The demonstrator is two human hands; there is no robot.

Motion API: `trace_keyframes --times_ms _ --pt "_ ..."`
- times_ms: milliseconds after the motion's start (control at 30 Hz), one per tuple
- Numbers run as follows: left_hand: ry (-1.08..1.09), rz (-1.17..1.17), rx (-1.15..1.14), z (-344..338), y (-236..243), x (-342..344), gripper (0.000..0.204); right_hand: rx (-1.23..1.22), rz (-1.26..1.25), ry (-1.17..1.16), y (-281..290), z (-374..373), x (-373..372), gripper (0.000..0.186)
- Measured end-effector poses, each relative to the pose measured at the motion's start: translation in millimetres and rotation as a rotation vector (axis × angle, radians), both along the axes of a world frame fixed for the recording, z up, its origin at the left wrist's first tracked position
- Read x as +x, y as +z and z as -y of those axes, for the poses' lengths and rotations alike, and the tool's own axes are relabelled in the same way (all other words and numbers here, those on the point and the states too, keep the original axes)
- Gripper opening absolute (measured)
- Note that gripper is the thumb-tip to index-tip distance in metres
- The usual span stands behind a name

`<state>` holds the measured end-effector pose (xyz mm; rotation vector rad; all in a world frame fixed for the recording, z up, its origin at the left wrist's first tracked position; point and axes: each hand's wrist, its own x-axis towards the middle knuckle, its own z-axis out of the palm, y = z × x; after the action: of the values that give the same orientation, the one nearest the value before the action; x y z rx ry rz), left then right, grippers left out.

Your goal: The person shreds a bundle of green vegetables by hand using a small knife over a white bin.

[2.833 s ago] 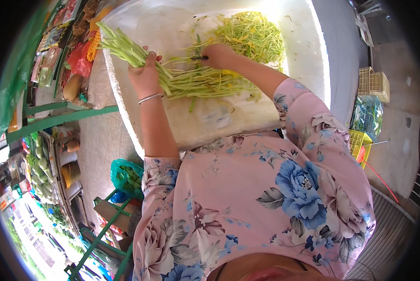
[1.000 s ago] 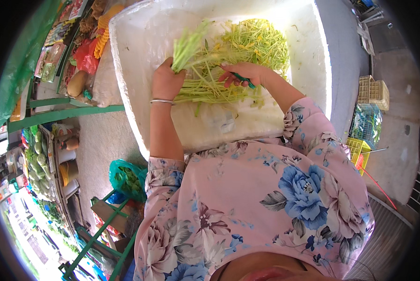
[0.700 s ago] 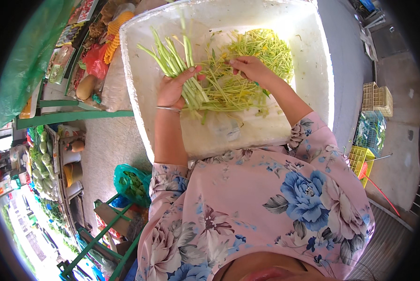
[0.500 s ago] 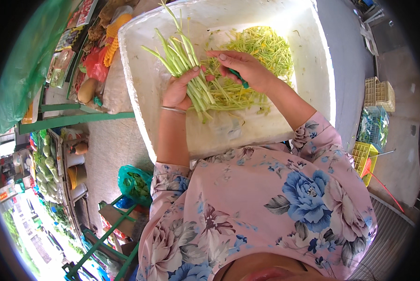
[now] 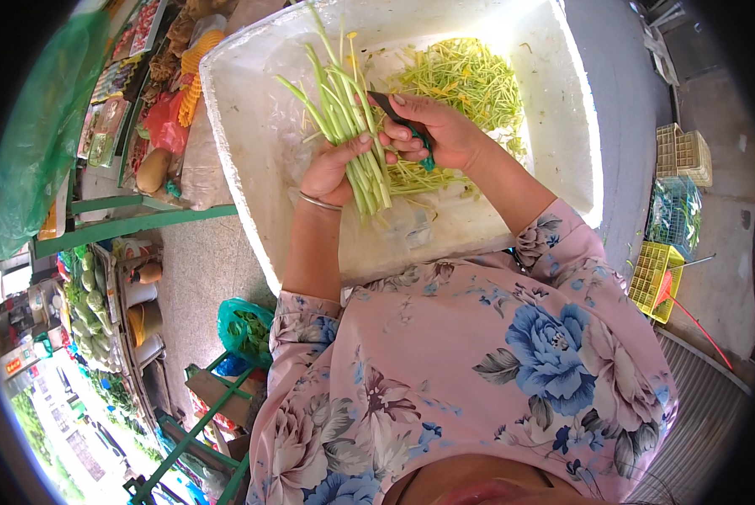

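I have both hands close together, just above the middle of my view: the left hand [image 5: 331, 171] is clamped around a bundle of green stalks [image 5: 340, 118], and the right hand [image 5: 445, 130] is wrapped around a dark-bladed tool [image 5: 392, 109] with a green handle. I can't tell whether the right fingers also touch the stalks. The pink floral top [image 5: 445, 370] fills the lower middle of the frame. Above it, the white box [image 5: 251, 118] takes up the top centre, beneath both hands. Green plastic [image 5: 45, 139] hangs at the upper left. Inside the box, right of top centre, I see a pile of thin yellow-green trimmings [image 5: 466, 80]. Left of that pile, the bundle slants, its upper ends fanned out. A yellow crate [image 5: 653, 282] sits toward the right edge. The blade points to the upper left, against or just beside the stalks. Smallest is a silver bangle [image 5: 320, 203] on the left wrist.
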<state>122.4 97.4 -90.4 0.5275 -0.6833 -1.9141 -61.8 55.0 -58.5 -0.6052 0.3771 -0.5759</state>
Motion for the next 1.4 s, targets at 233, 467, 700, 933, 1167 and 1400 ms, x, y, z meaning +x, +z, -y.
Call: trace_keyframes --times_ms 233,467,700,933,1167,1400 --pt "-0.014 -0.069 0.168 3 -6 2 0.019 -0.312 -0.337 -0.195 -7 3 1 0.046" --pt "0.069 0.210 0.233 4 0 -8 0.024 -0.263 -0.402 -0.456 0 13 -8 0.040" --pt "0.032 0.405 0.210 6 2 -12 0.027 -0.421 -0.531 -0.189 2 26 -27 0.037" --pt "0.015 0.442 0.227 8 -4 -9 0.025 -0.492 -0.701 -0.563 4 35 -42 0.037" --pt "-0.024 0.452 0.201 7 -4 -11 0.024 -0.398 -0.567 -0.486 -3 34 -33 0.039" --pt "0.012 0.554 0.246 8 -5 -10 0.019 -0.414 -0.593 -0.666 -5 43 -53 0.037"
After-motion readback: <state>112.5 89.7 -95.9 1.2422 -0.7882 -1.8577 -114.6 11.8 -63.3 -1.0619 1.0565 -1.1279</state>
